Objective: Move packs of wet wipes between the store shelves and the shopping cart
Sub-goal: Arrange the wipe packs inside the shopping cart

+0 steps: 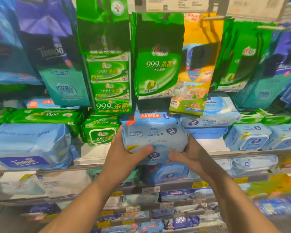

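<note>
A left hand (pixel 124 153) and right hand (pixel 191 154) are gripping a light-blue pack of wipes (pixel 154 140) by its ends at the shelf (pixel 233 153) edge (soft, probably slippery film, likely fairly heavy), fingers curled around it.

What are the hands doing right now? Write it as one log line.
left hand: grips pack | right hand: grips pack | light blue wipes pack: held at shelf edge | cart: not in view
</note>
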Tool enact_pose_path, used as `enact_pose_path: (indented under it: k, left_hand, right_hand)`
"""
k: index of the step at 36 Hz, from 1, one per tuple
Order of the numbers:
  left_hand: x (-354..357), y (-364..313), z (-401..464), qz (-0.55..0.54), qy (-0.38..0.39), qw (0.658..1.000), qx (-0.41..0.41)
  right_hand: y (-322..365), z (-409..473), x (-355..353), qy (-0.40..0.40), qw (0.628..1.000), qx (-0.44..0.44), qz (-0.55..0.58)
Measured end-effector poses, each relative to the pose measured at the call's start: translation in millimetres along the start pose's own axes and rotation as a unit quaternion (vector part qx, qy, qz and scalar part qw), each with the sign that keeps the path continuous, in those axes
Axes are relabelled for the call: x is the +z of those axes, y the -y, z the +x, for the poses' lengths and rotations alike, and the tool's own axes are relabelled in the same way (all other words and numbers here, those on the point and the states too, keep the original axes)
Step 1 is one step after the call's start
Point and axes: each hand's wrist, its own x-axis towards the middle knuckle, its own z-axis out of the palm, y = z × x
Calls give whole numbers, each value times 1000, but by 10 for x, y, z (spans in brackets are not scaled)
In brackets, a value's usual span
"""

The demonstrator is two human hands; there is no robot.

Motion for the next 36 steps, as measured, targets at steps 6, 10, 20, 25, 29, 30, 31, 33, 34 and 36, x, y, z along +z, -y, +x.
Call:
enact_pose_path:
  k: [6,10,20,25,29,30,31,33,34,36]
  left_hand:
    - [-54,-10,6,-39,48,998,-20]
    - [-52,17,31,-54,68,996,-23]
    - [-36,176,118,-5,41,999,6]
    - [-11,204,130,15,27,999,16]
    - [-23,221,123,23,18,1000,7]
    - [-27,219,114,20,12,1000,1]
    - [-32,214,100,17,4,1000,-1]
    - [-37,166,57,25,-15,1000,1]
    - [-34,144,32,25,-23,999,2]
    - [-29,105,-32,-22,-31,999,-1]
  right_hand:
    - [129,123,-100,78,995,-15,-52]
    - [124,145,-103,98,993,-28,-65]
    - [88,154,-73,63,993,-59,-84]
    - [121,92,-16,43,995,-66,-60]
    - [144,26,43,16,996,-75,-47]
    - [146,9,55,9,996,-75,-45]
    - [151,-8,63,2,996,-74,-45]
    - [161,-31,68,-11,996,-75,-49]
    - [163,-41,68,-17,996,-76,-49]
    - [162,-64,73,-31,995,-75,-53]
